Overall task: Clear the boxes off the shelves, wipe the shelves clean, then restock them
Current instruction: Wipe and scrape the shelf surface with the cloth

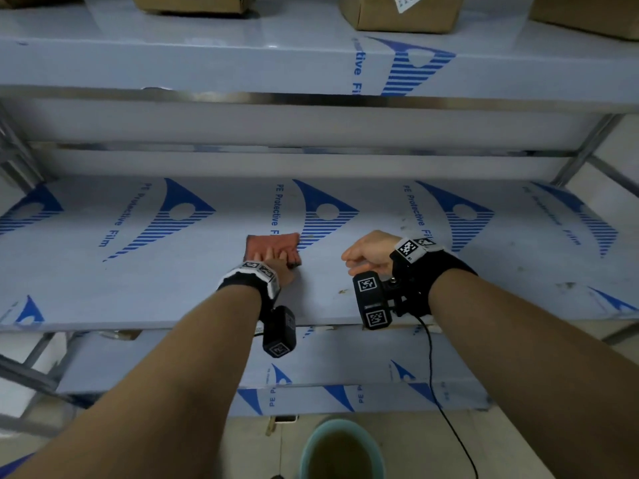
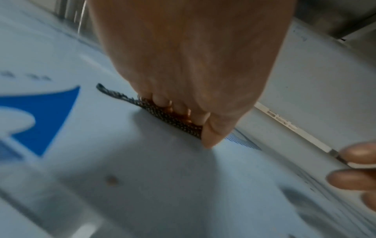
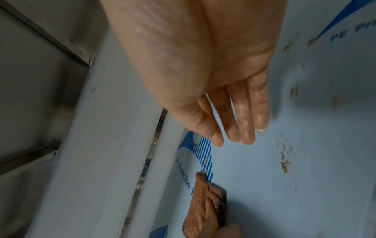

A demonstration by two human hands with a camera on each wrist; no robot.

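Cloth (image 1: 273, 246) lies flat — beneath left fingers (image 1: 268, 253).

Shelf (image 1: 380, 288): smooth, semi-glossy plastic film w/ blue print, brown specks on right. Rag (image 1: 273, 245): rough woven cloth, reddish. Frame rail (image 1: 311, 98): shiny metal. Boxes (image 1: 397, 12) up top: matt cardboard.

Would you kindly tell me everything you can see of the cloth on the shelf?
The cloth is a small reddish-orange rag with a knobbly woven texture and a dark, speckled edge along one side. It looks folded into a rough square and lies flat on the middle shelf, over the blue print of the protective film. The left hand presses on it from above, fingers spread across its top. The right hand is apart from it, not touching.
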